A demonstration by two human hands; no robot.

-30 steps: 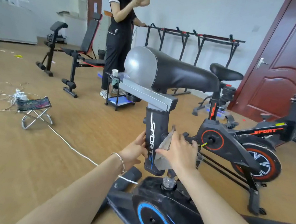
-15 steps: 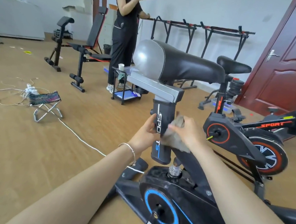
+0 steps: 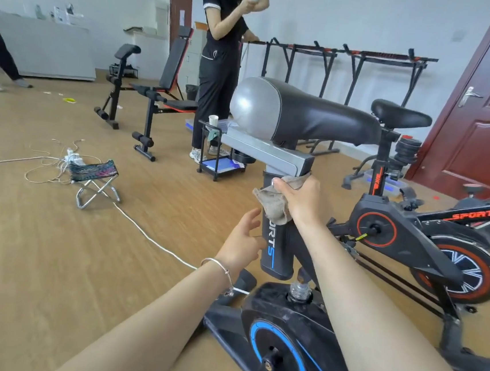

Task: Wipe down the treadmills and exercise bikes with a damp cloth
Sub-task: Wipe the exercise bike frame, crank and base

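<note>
Two hands meet at our near exercise bike [image 3: 277,365]: our left hand [image 3: 243,239], fingers loose and holding nothing, sits just beside the black seat post [image 3: 276,248], while higher up our right hand [image 3: 302,199] grips the bunched cloth [image 3: 275,204] against the post's top, under the saddle [image 3: 301,116].

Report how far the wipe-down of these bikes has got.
Done: no surface is plainly wiped, so nothing is certain. In hand: the right hand grips the cloth against the top of the blue bike's seat post, under the saddle; the left hand is open beside the post. Left: that bike's housing, which looks dusty, and the red bike behind. No treadmill is in view.
</note>
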